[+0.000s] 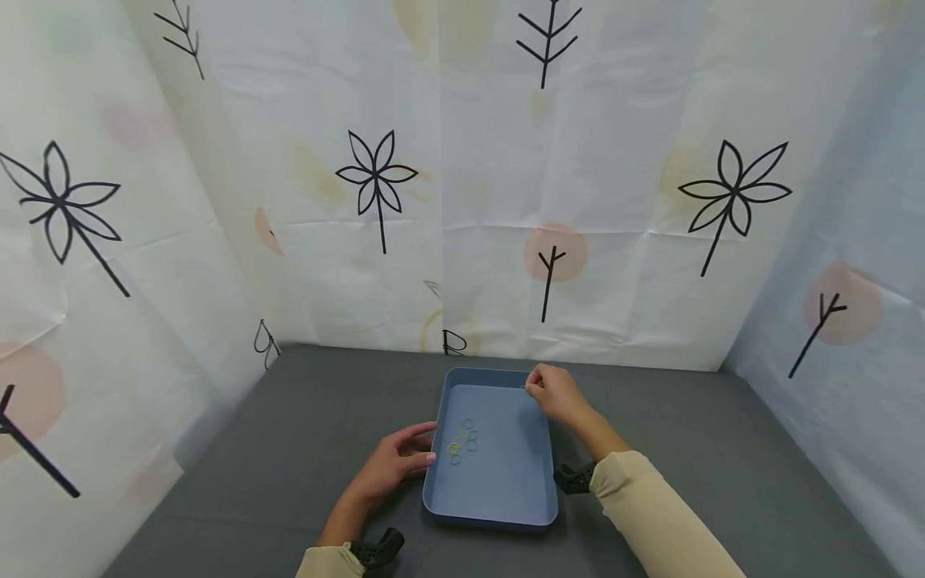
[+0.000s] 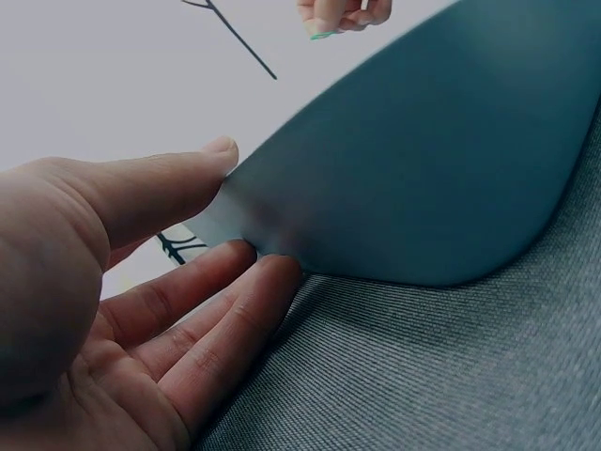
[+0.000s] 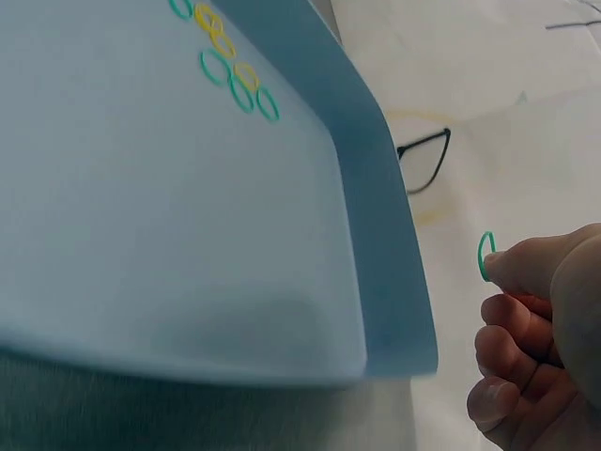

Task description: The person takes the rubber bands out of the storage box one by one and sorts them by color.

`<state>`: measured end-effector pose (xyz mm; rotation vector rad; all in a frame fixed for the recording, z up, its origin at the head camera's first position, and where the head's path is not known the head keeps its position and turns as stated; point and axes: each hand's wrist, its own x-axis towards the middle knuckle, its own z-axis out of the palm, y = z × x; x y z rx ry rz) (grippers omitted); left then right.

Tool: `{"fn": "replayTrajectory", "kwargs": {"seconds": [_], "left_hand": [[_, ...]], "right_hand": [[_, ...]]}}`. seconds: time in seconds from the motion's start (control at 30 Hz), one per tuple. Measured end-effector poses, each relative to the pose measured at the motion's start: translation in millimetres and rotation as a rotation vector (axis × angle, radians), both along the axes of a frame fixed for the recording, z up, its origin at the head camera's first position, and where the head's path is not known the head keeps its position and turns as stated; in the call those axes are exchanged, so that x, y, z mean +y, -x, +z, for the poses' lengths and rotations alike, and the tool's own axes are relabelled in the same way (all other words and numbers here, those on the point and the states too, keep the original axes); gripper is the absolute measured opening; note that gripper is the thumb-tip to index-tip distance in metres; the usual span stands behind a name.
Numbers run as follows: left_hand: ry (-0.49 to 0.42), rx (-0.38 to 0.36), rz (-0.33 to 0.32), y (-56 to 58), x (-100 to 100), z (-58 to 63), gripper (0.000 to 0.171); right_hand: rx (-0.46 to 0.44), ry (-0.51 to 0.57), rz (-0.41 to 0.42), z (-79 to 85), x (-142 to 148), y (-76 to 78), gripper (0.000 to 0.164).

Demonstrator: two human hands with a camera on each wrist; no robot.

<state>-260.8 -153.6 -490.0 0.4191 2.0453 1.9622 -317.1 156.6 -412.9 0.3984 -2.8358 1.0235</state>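
Observation:
A blue rectangular tray (image 1: 506,482) lies on the dark table. Inside it, toward its left side, are several small green and yellow rubber bands (image 3: 214,25), some overlapping. At the tray's left wall is my left hand (image 1: 393,464); its fingertips touch the outer side and the thumb (image 2: 178,183) rests at the rim. My right hand (image 1: 560,395) is raised over the far right corner of the tray. Between thumb and forefinger it pinches a green rubber band (image 3: 480,258), standing up from the fingertips in the right wrist view.
Grey cloth (image 1: 318,425) covers the table under the tray. White sheets (image 1: 477,160) printed with plants stand along the back and both sides. A black wrist strap (image 1: 576,479) sits at each cream sleeve's cuff.

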Motion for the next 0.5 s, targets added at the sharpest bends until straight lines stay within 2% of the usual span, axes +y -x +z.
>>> {"fn": "replayTrajectory", "kwargs": {"seconds": [0.23, 0.5], "left_hand": [[0.012, 0.001, 0.007, -1.3, -1, 2.7, 0.058], [0.030, 0.005, 0.008, 0.4, -1, -1.0, 0.058]], "right_hand": [[0.040, -0.020, -0.014, -7.4, 18, -0.3, 0.007], [0.048, -0.053, -0.031, -18.6, 38, -7.5, 0.008]]}}
